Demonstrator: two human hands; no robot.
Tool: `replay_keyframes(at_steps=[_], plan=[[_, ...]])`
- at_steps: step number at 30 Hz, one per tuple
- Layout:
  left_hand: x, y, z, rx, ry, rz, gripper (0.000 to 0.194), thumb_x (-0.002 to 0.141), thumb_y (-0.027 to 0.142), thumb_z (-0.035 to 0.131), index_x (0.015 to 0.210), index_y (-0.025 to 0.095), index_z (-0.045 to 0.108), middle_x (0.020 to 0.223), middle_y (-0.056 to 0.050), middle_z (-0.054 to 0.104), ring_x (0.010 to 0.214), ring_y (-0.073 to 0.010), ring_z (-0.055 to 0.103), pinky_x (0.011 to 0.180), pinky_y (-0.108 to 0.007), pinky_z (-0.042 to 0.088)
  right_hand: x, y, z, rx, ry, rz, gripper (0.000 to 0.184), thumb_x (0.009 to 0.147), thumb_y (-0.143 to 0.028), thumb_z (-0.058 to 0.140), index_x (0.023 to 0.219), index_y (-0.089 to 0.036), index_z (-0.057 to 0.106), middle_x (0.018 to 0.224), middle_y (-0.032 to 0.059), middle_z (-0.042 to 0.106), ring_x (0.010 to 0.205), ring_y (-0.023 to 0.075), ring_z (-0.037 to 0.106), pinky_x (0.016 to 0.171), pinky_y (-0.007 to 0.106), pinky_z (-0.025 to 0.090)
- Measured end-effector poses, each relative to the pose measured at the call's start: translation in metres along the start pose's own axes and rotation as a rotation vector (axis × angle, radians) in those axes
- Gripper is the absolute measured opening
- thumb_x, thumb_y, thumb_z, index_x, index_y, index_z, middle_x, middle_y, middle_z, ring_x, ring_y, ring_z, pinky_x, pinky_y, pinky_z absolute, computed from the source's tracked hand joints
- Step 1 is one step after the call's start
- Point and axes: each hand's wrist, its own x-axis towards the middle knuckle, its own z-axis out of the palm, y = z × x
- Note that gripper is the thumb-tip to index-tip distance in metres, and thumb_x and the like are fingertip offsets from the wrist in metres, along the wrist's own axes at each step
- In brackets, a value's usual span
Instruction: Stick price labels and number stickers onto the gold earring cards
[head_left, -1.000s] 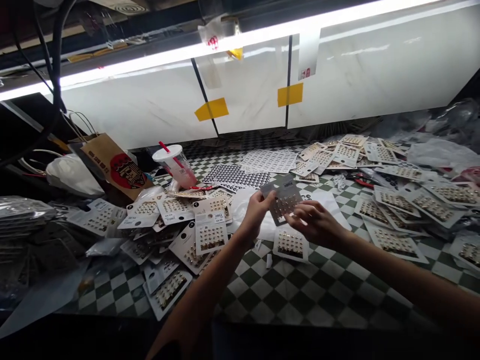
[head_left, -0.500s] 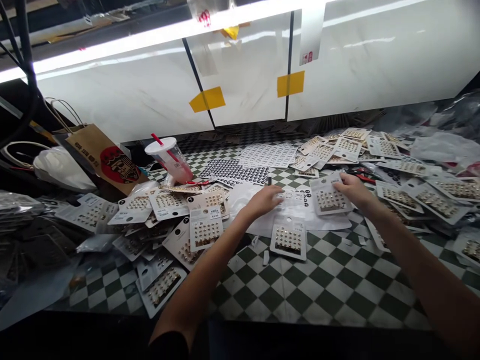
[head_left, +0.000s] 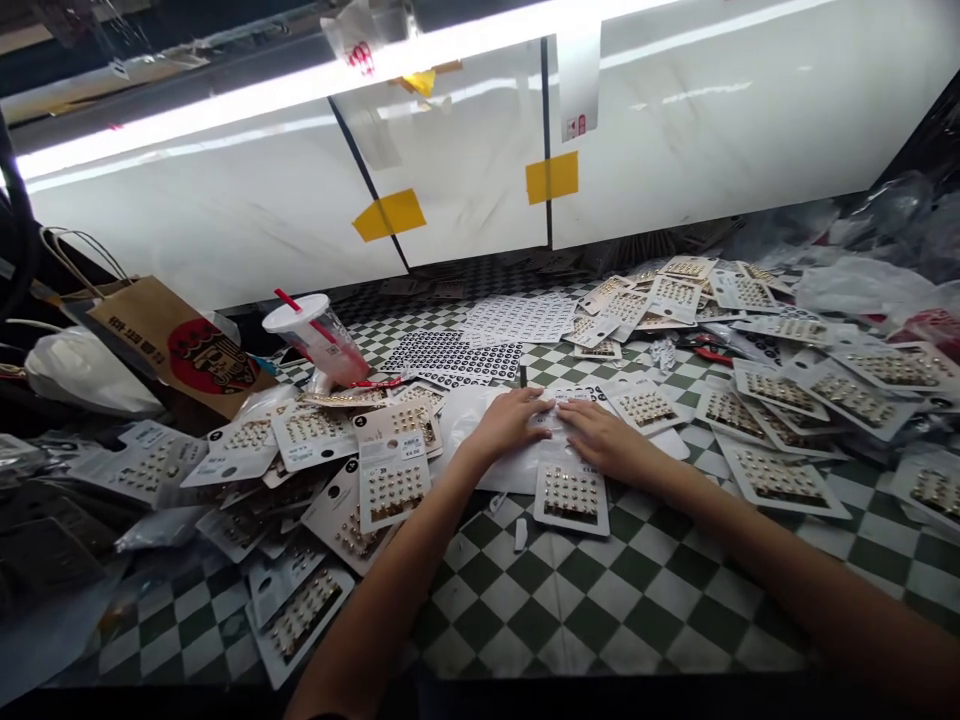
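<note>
Logging from my remote station: the person's left hand (head_left: pixel 510 423) and right hand (head_left: pixel 604 440) lie flat and open, fingertips almost meeting, pressing rather than clamping. Under them, a white paper card with black print (head_left: pixel 579 398) sits mostly covered, long axis hidden, right hand slightly nearer. It rests on a crumpled white plastic sheet (head_left: pixel 480 425). I note a white rectangular card of gold stud earrings (head_left: pixel 571 497) just below both hands, its long side running away from the wearer.

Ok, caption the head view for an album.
Left hand and right hand rest over white plastic sheeting among gold stud-earring cards on green-and-white checkered tiles.
</note>
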Motion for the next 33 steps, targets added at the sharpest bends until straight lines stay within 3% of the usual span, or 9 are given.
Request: replay_keyframes(at_steps=[8, 13, 17, 27, 33], plan=[[-0.003, 0.006, 0.004, -0.024, 0.131, 0.004, 0.032, 0.08, 0.031, 0.064, 0.11, 0.019, 0.065, 0.131, -0.011, 0.053, 0.119, -0.0286, 0.048, 0.1, -0.041, 0.037, -0.002, 0.002, 0.007, -0.02, -0.018, 0.002, 0.035, 0.085, -0.017, 0.046, 0.118, -0.014, 0.057, 0.125, 0.0166, 0.059, 0.119, 0.0278, 0.053, 0.099, 0.048, 0.045], [-0.001, 0.005, 0.007, -0.127, 0.197, -0.067, 0.015, 0.077, 0.031, 0.067, 0.085, 0.019, 0.069, 0.101, -0.007, 0.062, 0.099, -0.0233, 0.055, 0.087, -0.037, 0.045, -0.001, 0.001, 0.004, -0.01, -0.034, 0.003, 0.031, 0.085, -0.018, 0.047, 0.114, -0.017, 0.059, 0.124, 0.0146, 0.059, 0.117, 0.0268, 0.055, 0.097, 0.046, 0.046], [0.001, 0.002, 0.008, -0.194, 0.209, -0.086, 0.01, 0.077, 0.028, 0.065, 0.077, 0.018, 0.068, 0.09, -0.006, 0.062, 0.091, -0.0219, 0.055, 0.082, -0.036, 0.045, -0.001, 0.002, 0.002, -0.003, -0.051, 0.004, 0.032, 0.085, -0.018, 0.048, 0.115, -0.017, 0.059, 0.125, 0.0137, 0.059, 0.117, 0.0262, 0.054, 0.098, 0.045, 0.045], [0.002, -0.004, 0.008, -0.135, 0.206, -0.012, 0.01, 0.08, 0.025, 0.06, 0.078, 0.017, 0.064, 0.089, -0.006, 0.063, 0.09, -0.0218, 0.055, 0.078, -0.035, 0.044, -0.001, 0.001, -0.002, 0.068, -0.055, 0.009, 0.033, 0.082, -0.016, 0.052, 0.113, -0.016, 0.06, 0.125, 0.015, 0.059, 0.118, 0.0268, 0.052, 0.098, 0.045, 0.044], [-0.006, 0.003, 0.004, 0.024, 0.193, 0.16, 0.011, 0.081, 0.02, 0.06, 0.091, 0.018, 0.061, 0.096, -0.005, 0.061, 0.087, -0.0196, 0.054, 0.071, -0.03, 0.043, 0.0, 0.001, 0.001, 0.128, 0.016, 0.062, 0.028, 0.081, -0.018, 0.054, 0.108, -0.018, 0.06, 0.12, 0.0128, 0.06, 0.116, 0.0264, 0.053, 0.099, 0.048, 0.043]])
